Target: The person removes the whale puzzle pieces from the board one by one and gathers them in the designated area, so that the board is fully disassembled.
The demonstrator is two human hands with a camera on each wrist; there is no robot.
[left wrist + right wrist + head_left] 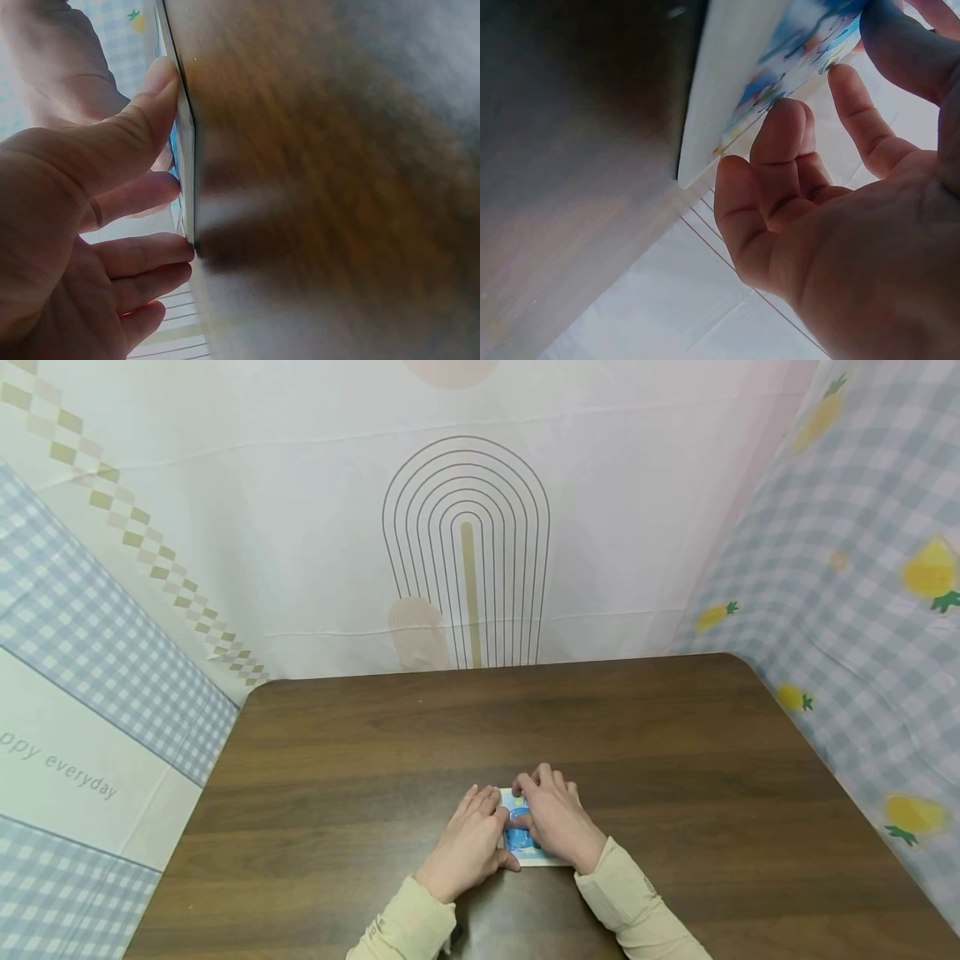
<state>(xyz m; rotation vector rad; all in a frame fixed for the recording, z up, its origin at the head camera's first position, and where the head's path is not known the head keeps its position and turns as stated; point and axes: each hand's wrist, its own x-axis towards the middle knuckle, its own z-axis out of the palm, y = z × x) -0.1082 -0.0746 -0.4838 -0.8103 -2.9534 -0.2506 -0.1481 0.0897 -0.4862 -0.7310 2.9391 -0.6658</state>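
Observation:
A thin, flat board [531, 855] with a blue picture and a pale border lies on the table in front of the person. The left hand [474, 831] holds its left side, thumb at the near corner and fingers toward the far corner. In the left wrist view that thumb [159, 79] lies along the pale edge. The right hand [558, 817] reaches over the picture from the right, thumb on the blue part and the other fingers at the far edge. In the right wrist view its bent fingertips [784, 120] touch the picture's margin. Both hands cover much of the picture.
The brown wooden table [337, 760] stretches away on all sides of the board. A white cloth [315, 527] with printed arches hangs behind it. Checked cloths hang at the left [90, 602] and right [847, 585].

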